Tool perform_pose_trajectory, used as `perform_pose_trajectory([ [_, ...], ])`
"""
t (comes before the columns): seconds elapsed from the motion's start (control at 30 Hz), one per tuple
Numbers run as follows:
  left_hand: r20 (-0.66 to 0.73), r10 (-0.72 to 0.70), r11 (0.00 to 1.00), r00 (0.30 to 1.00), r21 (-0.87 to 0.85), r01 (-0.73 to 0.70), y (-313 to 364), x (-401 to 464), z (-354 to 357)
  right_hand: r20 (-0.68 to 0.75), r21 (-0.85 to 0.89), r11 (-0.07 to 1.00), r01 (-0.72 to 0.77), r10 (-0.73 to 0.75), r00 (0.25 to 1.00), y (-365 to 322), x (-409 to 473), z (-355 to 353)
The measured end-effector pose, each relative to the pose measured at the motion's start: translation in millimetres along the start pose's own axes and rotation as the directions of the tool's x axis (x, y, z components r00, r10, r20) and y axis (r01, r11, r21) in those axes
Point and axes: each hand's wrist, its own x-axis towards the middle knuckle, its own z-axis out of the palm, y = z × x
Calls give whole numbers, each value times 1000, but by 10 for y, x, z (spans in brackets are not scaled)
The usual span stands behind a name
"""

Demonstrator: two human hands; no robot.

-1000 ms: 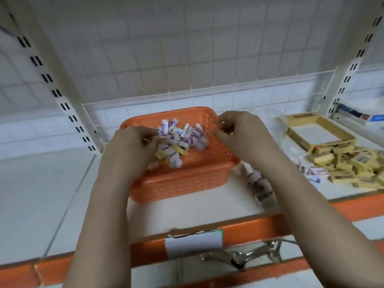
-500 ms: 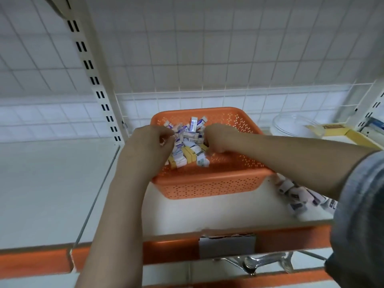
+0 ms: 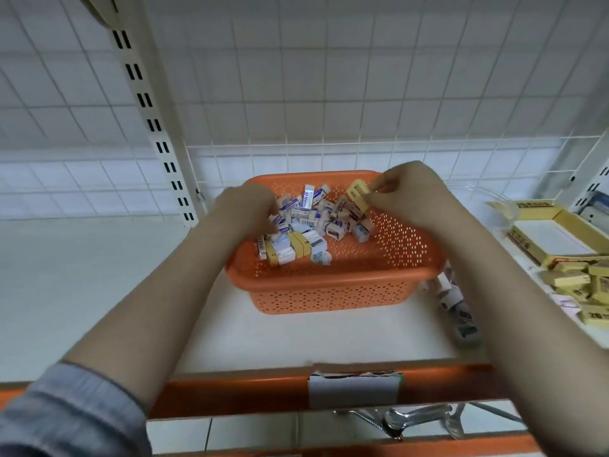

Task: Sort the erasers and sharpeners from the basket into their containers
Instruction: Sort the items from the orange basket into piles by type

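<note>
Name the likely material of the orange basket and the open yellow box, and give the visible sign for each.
Orange basket: probably moulded plastic, smooth with a slight sheen; its walls and floor are perforated with regular small holes and the rim is rounded. Open yellow box: apparently printed cardboard, matte, with thin flat walls and sharp folded corners.

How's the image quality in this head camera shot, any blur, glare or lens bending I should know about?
Head view: wide-angle bending curves the shelf upright and the wall grid; the orange basket and its pile of small boxes read fairly sharp; the sleeve at bottom left and the yellow boxes at the right edge are soft; lighting is even, with soft shadow inside the basket; no strong glare.
</note>
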Motion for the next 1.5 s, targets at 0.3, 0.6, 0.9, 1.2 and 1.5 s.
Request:
perform_pose_trajectory([
  [0.3,-26,23,998,999,51,-21,-2,133,46,-209,342,940,-10,87,974,268,-514,56],
  [0.6,-267,-45,914,963,-401,-68,324,-263,-184,-379,500,864,51,165,911,367,-720,-68],
  [0.9,-445,-3,789,895,-551,-271,1296,-569,-245,-512,480,877,-31,308,802,1187,-1060,-678],
  [1.2,-401,-151,718,904,-673,-178,3124,-681,-67,-466,436,899,-47,271,842,2483,-1374,-1645],
  [1.5,-292,-264,727,919,-686,-9,4189,-947,-83,-160,207,973,-105,139,977,3294,-1467,-2236],
])
